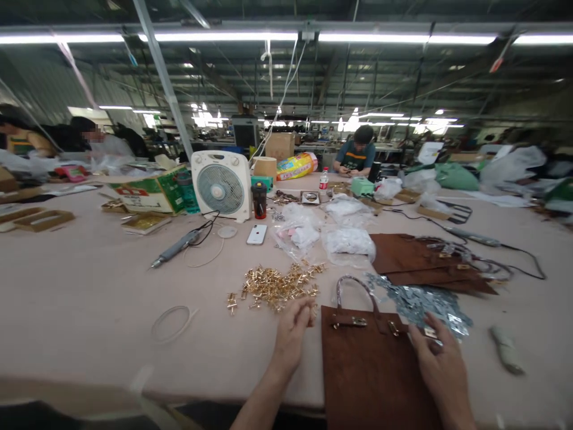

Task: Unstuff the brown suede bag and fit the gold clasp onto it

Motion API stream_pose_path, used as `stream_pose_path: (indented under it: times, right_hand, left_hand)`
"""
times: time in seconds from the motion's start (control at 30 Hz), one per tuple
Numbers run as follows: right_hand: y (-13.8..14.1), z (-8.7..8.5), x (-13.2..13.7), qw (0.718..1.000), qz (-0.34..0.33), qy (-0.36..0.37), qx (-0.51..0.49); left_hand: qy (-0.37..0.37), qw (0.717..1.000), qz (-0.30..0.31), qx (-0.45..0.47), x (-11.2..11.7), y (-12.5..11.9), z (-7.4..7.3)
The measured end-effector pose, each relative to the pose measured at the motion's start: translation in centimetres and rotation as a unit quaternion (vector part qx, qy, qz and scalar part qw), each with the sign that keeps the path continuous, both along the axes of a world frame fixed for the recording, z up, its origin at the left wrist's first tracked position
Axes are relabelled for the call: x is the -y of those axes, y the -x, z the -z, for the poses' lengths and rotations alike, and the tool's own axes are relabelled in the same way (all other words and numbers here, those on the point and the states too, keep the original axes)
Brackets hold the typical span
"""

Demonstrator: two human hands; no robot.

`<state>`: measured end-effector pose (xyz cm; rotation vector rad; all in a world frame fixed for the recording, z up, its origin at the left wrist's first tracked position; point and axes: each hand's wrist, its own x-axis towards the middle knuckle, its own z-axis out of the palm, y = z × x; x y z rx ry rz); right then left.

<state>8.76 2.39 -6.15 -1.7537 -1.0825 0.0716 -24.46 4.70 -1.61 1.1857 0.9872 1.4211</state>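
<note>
A brown handbag panel (pixel 371 364) with one looped handle (pixel 344 283) lies in front of me, gold-coloured fittings along its top strap. My right hand (pixel 441 358) is at the panel's upper right, thumb and fingers closed around the strap end, where a small metal plate (pixel 430 332) shows. To the left of the panel, my left hand (pixel 290 334) is raised with its fingers curled together; what they hold, if anything, is hidden. Just beyond it spreads a heap of gold-coloured metal fittings (pixel 273 283). Flat silver metal plates (pixel 421 301) lie scattered behind my right hand.
Stacked brown bag panels (pixel 403 257) lie at the right, near a corded grey power screwdriver (pixel 474 237). Another such tool (pixel 176 248) rests at left. A fan (pixel 221 185), tumbler (pixel 258 200), phone (pixel 256 235) and plastic bags (pixel 349 242) stand farther back. A co-worker (pixel 356 155) sits opposite.
</note>
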Motion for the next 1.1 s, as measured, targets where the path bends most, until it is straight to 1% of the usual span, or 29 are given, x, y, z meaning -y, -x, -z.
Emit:
stream_pose_path:
  times: [0.03,0.1,0.17,0.23,0.3,0.37,0.4,0.5,0.53,0.57,0.6,0.67,0.73,0.8,0.83,0.9,1.0,1.1]
  right_hand:
    - [0.0,-0.1,-0.1,1.000,-0.006,0.000,-0.016]
    - [-0.1,-0.3,-0.2,0.998,-0.019,0.001,-0.051]
    - [-0.1,-0.4,-0.2,0.996,-0.028,0.005,-0.083]
    - [-0.2,-0.4,-0.1,0.994,-0.039,0.008,-0.101]
    - [-0.3,-0.3,-0.2,0.997,-0.034,-0.012,-0.069]
    - [-0.3,-0.5,-0.4,0.998,-0.003,-0.063,0.015]
    - [-0.2,-0.7,-0.5,0.994,0.021,-0.093,0.061]
    - [0.9,-1.7,-0.9,0.963,0.092,-0.186,0.173]
    - [1.6,-2.1,-1.0,0.953,0.100,-0.210,0.195]
    - [2.6,-2.5,-1.1,0.944,0.094,-0.232,0.213]
    - [3.6,-3.0,-1.2,0.941,0.068,-0.248,0.222]
    - [5.9,-3.7,-1.4,0.947,-0.039,-0.245,0.206]
    - [8.0,-4.2,-1.8,0.948,-0.162,-0.210,0.177]
    - [9.7,-4.5,-2.7,0.942,-0.250,-0.173,0.144]
    - [10.4,-4.5,-3.2,0.939,-0.275,-0.164,0.127]
    - [11.0,-4.5,-4.3,0.935,-0.302,-0.158,0.097]
    - [10.9,-4.1,-5.3,0.935,-0.316,-0.147,0.062]
    - [9.9,-3.7,-5.2,0.940,-0.312,-0.135,0.029]
  left_hand:
    - [0.031,0.997,0.031,0.064,-0.6,-1.6,-0.1]
    - [0.088,0.979,0.088,0.163,-1.9,-4.7,-0.3]
    - [0.119,0.961,0.137,0.208,-3.1,-7.0,-0.5]
    - [0.129,0.950,0.173,0.226,-4.1,-8.5,-0.7]
    - [0.136,0.941,0.189,0.245,-4.8,-9.1,-0.6]
    - [0.143,0.933,0.187,0.272,-5.2,-9.0,-0.2]
    - [0.144,0.930,0.182,0.285,-5.3,-8.9,0.0]
    - [0.144,0.925,0.175,0.305,-5.3,-8.4,0.7]
    - [0.144,0.925,0.175,0.305,-5.3,-8.2,0.8]
    - [0.146,0.925,0.176,0.304,-5.2,-8.2,0.9]
    - [0.147,0.926,0.175,0.301,-5.2,-8.1,0.9]
    - [0.150,0.928,0.170,0.295,-5.1,-8.1,0.9]
    - [0.147,0.932,0.165,0.286,-5.1,-8.2,0.9]
    - [0.131,0.938,0.159,0.281,-5.1,-8.4,0.9]
    - [0.118,0.941,0.156,0.276,-5.2,-8.5,1.0]
    - [0.090,0.951,0.155,0.251,-5.4,-8.7,1.0]
    - [0.058,0.971,0.154,0.176,-5.6,-8.9,1.1]
    - [0.037,0.981,0.161,0.105,-5.6,-9.1,1.0]
